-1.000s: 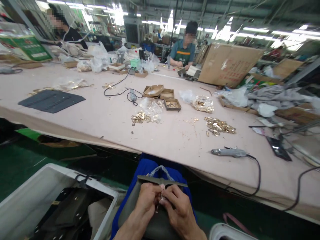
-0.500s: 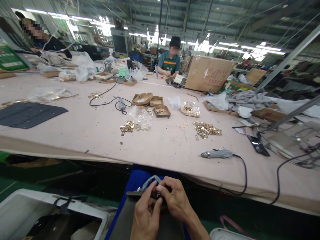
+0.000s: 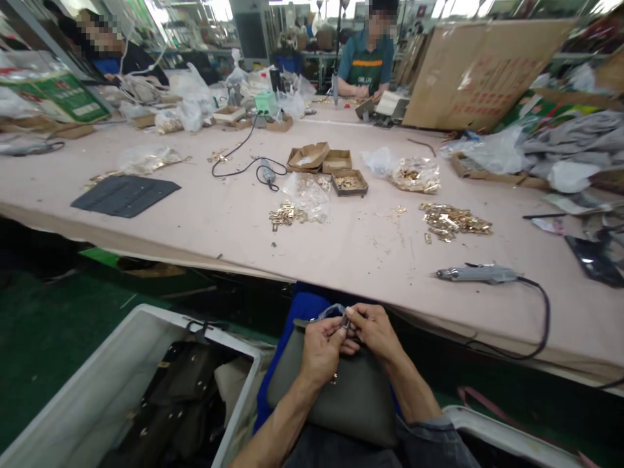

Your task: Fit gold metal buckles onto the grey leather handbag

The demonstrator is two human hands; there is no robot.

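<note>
A dark olive-grey bag lies across my lap, with a small metal fitting on its front. Above its top edge, my left hand and my right hand meet, fingers pinched together around a small dark piece, whose details are too small to make out. A bluish-grey strap loop shows behind my fingers. On the table, past my hands, lie a grey electric screwdriver, a pile of gold metal pieces and a smaller gold pile.
A white bin with dark bags stands at my left. Small cardboard trays, plastic bags and a dark flat panel are on the table. A large carton stands farther back, near a seated person.
The view has tilted down, showing more of the bin and bag. Both hands have drawn closer together at the small dark piece, and the bag's front is more exposed.
</note>
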